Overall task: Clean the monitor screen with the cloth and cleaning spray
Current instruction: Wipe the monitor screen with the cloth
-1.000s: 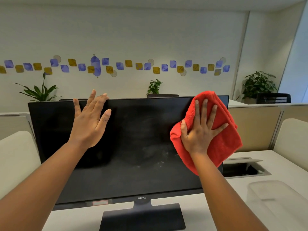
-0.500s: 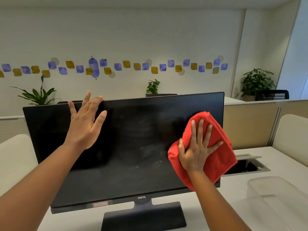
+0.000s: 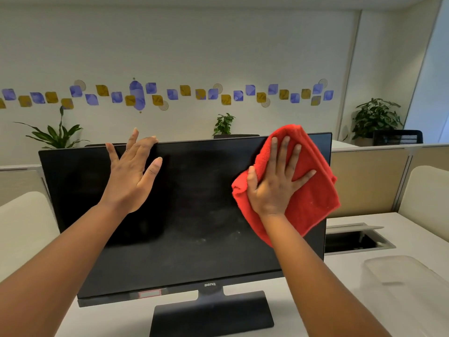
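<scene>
A black monitor stands on the white desk, its dark screen showing faint smears near the lower middle. My right hand lies flat with spread fingers on a red cloth, pressing it against the upper right part of the screen. My left hand is open, its fingertips resting on the monitor's top edge left of centre. No spray bottle is in view.
A clear plastic bin sits on the white desk at the lower right. Behind it is an open cable hatch. White chair backs stand at both sides, and low partitions and plants lie beyond the monitor.
My right hand slid the red cloth down the right side of the screen and has come back up to the top right. My left hand stayed on the top edge.
</scene>
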The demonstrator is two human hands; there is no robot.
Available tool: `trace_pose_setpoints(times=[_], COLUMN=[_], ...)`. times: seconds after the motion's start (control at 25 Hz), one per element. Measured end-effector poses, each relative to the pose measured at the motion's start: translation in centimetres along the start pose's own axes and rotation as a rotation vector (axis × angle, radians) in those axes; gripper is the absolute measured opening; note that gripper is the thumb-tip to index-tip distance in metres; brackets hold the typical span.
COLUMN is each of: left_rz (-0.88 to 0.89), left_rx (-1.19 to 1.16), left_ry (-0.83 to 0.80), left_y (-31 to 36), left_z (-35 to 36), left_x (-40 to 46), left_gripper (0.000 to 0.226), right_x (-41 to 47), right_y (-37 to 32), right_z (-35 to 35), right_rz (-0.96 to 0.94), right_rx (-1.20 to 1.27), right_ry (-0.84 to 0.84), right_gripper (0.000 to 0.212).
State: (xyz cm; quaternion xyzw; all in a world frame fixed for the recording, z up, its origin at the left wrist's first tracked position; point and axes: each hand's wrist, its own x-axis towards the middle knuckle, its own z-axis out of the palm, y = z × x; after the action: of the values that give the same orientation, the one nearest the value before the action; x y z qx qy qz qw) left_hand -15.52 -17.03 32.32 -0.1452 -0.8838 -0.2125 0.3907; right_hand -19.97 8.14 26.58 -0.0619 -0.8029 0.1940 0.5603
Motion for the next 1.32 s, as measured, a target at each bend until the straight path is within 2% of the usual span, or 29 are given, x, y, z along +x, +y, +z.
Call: trace_pose_setpoints(times=[0.12, 0.24, 0.4, 0.52, 0.64, 0.76, 0.88, 0.96, 1.12, 1.32], left_rz=[0.001, 0.024, 0.048, 0.031, 0.022, 0.022, 0.025, 0.025, 0.028, 0.068], left_rx=[-0.005, -0.03, -0.054, -0.027, -0.026, -0.044, -0.06, -0.071, -0.076, -0.097], left_ry=[-0.006, -0.006, -0.021, -0.004, -0.015, -0.026, -0.021, -0.02, -0.009, 0.007], left_y=[-0.1, 0.1, 0.3, -0.5, -0.4, -0.3, -0.6, -0.7, -0.7, -0.9], left_z=[0.0, 0.2, 0.4, -0.3, -0.3, -0.2, -0.2, -0.3, -0.2, 0.0], left_x=[-0.1, -0.2, -0.4, -0.5, -0.2, -0.1, 0.1, 0.1, 0.0, -0.2], left_gripper=[0.061, 0.063, 0.062, 0.059, 0.059, 0.06, 0.059, 0.059, 0.058, 0.067], right_x=[-1.6, -4.1, -9.4, -12.1, -12.4, -10.2, -6.9, -5.3, -3.7, -5.1], right_y=[-3.8, -6.0, -5.5, -4.0, -0.7, 1.7, 1.3, -0.2, -4.5, -9.6], right_z=[0.9, 1.7, 2.5, 2.8, 2.2, 1.5, 0.9, 0.8, 1.1, 2.3], right_rz=[-0.1, -0.28, -0.543, -0.638, -0.59, -0.379, -0.207, -0.16, -0.183, -0.367], right_rx=[-0.008, -0.002, -0.035, -0.068, -0.13, -0.136, -0.089, -0.041, -0.008, -0.005], right_ry=[-0.016, -0.061, -0.128, -0.164, -0.174, -0.137, -0.068, -0.02, 0.004, -0.039], right_gripper=[0.072, 0.076, 0.077, 0.077, 0.075, 0.075, 0.074, 0.072, 0.073, 0.074])
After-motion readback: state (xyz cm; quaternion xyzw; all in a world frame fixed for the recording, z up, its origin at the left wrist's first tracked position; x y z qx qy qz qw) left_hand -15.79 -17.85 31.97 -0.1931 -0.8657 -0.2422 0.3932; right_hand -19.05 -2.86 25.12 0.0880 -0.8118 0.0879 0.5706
